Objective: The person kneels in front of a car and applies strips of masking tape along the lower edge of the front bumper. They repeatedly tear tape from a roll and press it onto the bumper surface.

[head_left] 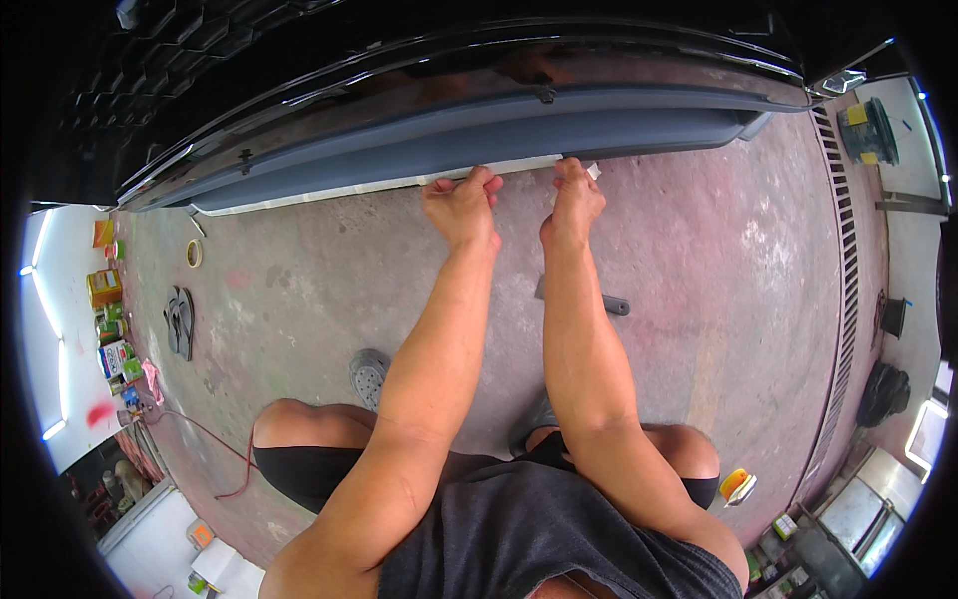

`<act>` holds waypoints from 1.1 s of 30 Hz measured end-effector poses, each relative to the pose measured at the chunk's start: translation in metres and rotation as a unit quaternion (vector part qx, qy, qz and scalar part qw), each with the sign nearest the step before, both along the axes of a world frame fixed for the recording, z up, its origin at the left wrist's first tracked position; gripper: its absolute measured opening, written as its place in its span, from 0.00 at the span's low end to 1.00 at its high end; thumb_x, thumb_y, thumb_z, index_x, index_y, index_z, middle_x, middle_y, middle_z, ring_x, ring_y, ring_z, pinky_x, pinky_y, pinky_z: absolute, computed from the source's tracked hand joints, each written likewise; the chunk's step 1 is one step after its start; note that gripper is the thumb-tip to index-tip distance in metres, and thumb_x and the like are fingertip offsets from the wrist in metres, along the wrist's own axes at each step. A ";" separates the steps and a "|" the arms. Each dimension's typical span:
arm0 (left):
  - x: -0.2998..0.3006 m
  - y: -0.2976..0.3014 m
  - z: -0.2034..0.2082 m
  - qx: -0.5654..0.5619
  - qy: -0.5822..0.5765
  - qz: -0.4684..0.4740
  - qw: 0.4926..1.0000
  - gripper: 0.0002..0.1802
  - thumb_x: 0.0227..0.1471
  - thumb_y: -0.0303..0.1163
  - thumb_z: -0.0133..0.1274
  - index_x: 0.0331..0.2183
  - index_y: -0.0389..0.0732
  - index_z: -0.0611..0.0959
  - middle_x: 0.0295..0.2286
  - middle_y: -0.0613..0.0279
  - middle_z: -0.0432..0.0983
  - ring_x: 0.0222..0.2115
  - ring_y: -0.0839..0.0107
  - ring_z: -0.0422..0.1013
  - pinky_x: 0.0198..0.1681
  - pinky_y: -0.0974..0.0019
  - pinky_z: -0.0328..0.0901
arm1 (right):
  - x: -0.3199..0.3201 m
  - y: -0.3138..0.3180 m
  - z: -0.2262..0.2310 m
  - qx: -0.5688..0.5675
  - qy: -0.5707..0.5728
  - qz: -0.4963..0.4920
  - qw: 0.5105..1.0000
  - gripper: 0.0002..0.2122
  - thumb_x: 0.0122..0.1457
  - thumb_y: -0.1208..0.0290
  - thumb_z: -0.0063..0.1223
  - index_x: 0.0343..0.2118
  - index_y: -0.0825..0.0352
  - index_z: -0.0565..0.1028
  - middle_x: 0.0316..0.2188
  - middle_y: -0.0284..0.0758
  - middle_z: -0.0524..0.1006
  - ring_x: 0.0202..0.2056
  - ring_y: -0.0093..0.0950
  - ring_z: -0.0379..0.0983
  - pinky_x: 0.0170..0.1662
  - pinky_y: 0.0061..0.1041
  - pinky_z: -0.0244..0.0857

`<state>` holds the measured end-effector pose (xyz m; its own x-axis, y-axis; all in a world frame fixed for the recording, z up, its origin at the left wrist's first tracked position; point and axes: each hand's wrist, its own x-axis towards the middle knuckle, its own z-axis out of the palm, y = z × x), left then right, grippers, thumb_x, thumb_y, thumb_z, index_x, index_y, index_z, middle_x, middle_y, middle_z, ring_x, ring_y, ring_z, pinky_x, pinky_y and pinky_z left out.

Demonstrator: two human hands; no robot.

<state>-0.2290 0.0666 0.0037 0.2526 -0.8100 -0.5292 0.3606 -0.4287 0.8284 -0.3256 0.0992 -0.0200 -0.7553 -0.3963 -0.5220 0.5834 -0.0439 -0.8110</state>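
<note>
A pale strip of masking tape (329, 193) runs along the lower edge of a long dark grey trim piece (419, 146), below a glossy black vehicle body (399, 88). My left hand (462, 207) is closed, its curled fingers and thumb at the tape near the middle of the trim. To its right, my right hand (575, 203) pinches the tape where the strip ends. A small white bit of it sticks out beside the fingers. The fingertips of both hands are partly hidden. Both arms reach forward over my bent knees.
A dark-handled tool (616, 304) lies on the concrete floor by my right forearm. Left are a tape roll (195, 253), flip-flops (181, 321), several cans (104, 289) and a red hose (205, 428). A drain grate (847, 270) and a dark bucket (870, 131) are right.
</note>
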 end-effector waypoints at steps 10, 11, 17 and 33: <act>-0.001 0.001 0.001 0.008 0.016 0.009 1.000 0.26 0.47 0.18 0.63 0.37 0.43 0.62 0.28 0.56 0.78 0.25 0.68 0.79 0.22 0.74 0.66 | -0.001 0.000 0.003 0.014 -0.001 0.008 1.000 0.08 0.49 0.70 0.60 0.28 0.69 0.78 0.32 0.32 0.75 0.37 0.26 0.65 0.49 0.31 0.58; -0.001 0.001 -0.001 0.008 0.014 0.011 1.000 0.26 0.47 0.18 0.63 0.38 0.43 0.62 0.28 0.56 0.78 0.25 0.68 0.79 0.22 0.74 0.66 | -0.001 -0.001 0.003 0.020 -0.001 0.008 1.000 0.08 0.49 0.70 0.60 0.28 0.69 0.78 0.32 0.32 0.75 0.37 0.27 0.65 0.49 0.31 0.58; -0.002 0.000 -0.002 0.009 0.009 0.018 1.000 0.27 0.46 0.19 0.64 0.39 0.43 0.62 0.28 0.56 0.78 0.24 0.68 0.79 0.22 0.73 0.66 | 0.001 -0.002 0.004 0.028 -0.005 0.005 1.000 0.08 0.50 0.70 0.60 0.29 0.70 0.78 0.32 0.33 0.75 0.37 0.27 0.64 0.50 0.32 0.58; -0.004 0.000 -0.001 0.010 0.018 0.020 1.000 0.28 0.47 0.18 0.63 0.40 0.43 0.61 0.28 0.54 0.77 0.25 0.66 0.80 0.22 0.73 0.66 | -0.002 -0.003 0.002 0.028 0.014 0.002 0.999 0.11 0.51 0.70 0.60 0.33 0.73 0.79 0.32 0.36 0.77 0.38 0.29 0.66 0.52 0.33 0.58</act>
